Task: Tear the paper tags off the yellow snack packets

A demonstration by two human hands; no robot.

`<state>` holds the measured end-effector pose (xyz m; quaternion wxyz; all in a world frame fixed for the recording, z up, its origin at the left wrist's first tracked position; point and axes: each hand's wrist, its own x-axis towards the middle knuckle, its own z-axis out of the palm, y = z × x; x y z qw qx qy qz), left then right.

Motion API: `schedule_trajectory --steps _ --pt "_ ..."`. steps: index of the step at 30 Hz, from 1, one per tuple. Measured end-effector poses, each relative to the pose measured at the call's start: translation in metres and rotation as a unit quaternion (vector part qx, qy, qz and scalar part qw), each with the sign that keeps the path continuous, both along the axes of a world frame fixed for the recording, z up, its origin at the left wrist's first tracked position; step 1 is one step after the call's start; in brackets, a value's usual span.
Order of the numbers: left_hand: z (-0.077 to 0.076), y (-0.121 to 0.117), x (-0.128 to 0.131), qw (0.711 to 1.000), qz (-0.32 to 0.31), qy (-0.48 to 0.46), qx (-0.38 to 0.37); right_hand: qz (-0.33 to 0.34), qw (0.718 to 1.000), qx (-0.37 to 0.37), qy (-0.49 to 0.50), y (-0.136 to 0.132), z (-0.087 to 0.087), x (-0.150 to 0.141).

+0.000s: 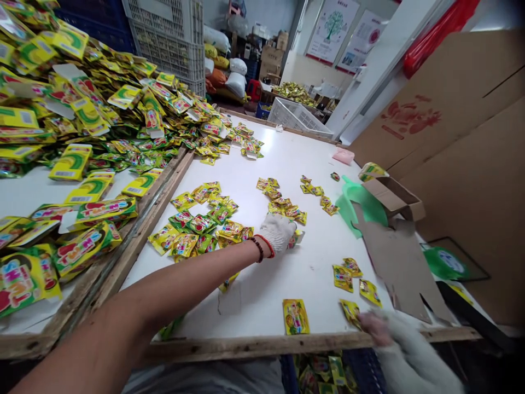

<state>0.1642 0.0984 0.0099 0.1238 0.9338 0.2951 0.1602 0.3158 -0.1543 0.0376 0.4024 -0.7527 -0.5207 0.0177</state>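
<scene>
My left hand (279, 234), in a white knit glove with a beaded bracelet at the wrist, reaches over the middle of the white table. Its fingers close round a small candy box (296, 238), mostly hidden, with a pale flap sticking out. Just beyond it lie yellow candy packets (287, 209). Near the front edge, my right hand (379, 328) is smeared by motion, its fingertips at a yellow packet (350, 312); whether they grip it is unclear. A single packet (295, 316) lies flat to the left of it, and several more packets (343, 277) lie just beyond.
Left, past a wooden divider (151, 219), candy boxes (94, 186) and packets are heaped high. At right are a green dustpan-like scoop (363, 205), torn cardboard (394, 262) and an open carton (396, 194). Below the front edge stands a blue crate (365, 369) holding packets.
</scene>
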Motion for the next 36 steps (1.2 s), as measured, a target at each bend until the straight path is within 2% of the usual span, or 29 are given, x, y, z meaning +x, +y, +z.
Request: schedule_trajectory --steps 3,5,7,9,11,13,16,20,23,27,29,32,36 --pt "0.002 -0.017 -0.022 0.999 0.013 -0.004 -0.029 -0.002 0.987 -0.038 0.155 0.044 -0.021 -0.047" --pt "0.001 -0.035 -0.047 0.996 0.022 -0.037 -0.082 0.030 0.955 -0.002 0.296 0.072 -0.035 -0.074" --pt "-0.002 -0.056 -0.075 0.976 0.033 -0.109 -0.183 0.064 0.917 0.031 0.391 0.093 -0.047 -0.095" --pt "-0.008 -0.075 -0.099 0.946 0.064 -0.185 -0.258 0.082 0.899 0.042 0.428 0.103 -0.054 -0.111" --pt "-0.013 -0.091 -0.119 0.927 0.105 -0.231 -0.275 0.099 0.893 0.036 0.437 0.105 -0.058 -0.125" --pt "-0.019 -0.101 -0.133 0.921 0.131 -0.251 -0.270 0.127 0.887 0.022 0.443 0.103 -0.059 -0.135" --pt "-0.025 -0.108 -0.145 0.922 0.130 -0.251 -0.264 0.149 0.885 0.002 0.441 0.098 -0.059 -0.145" --pt "-0.034 -0.109 -0.154 0.928 0.121 -0.256 -0.243 0.133 0.902 0.019 0.410 0.096 -0.063 -0.147" --pt "-0.037 -0.109 -0.158 0.923 0.117 -0.263 -0.255 0.161 0.908 0.014 0.387 0.095 -0.068 -0.144" --pt "-0.033 -0.106 -0.162 0.898 0.101 -0.270 -0.332 0.169 0.940 -0.043 0.292 0.092 -0.072 -0.138" --pt "-0.029 -0.106 -0.165 0.893 0.085 -0.271 -0.350 0.167 0.948 -0.058 0.267 0.090 -0.073 -0.134" --pt "-0.024 -0.107 -0.171 0.894 0.078 -0.248 -0.364 0.182 0.944 -0.072 0.264 0.090 -0.070 -0.132" --pt "-0.017 -0.106 -0.175 0.898 0.097 -0.238 -0.358 0.241 0.936 -0.098 0.237 0.095 -0.059 -0.138"
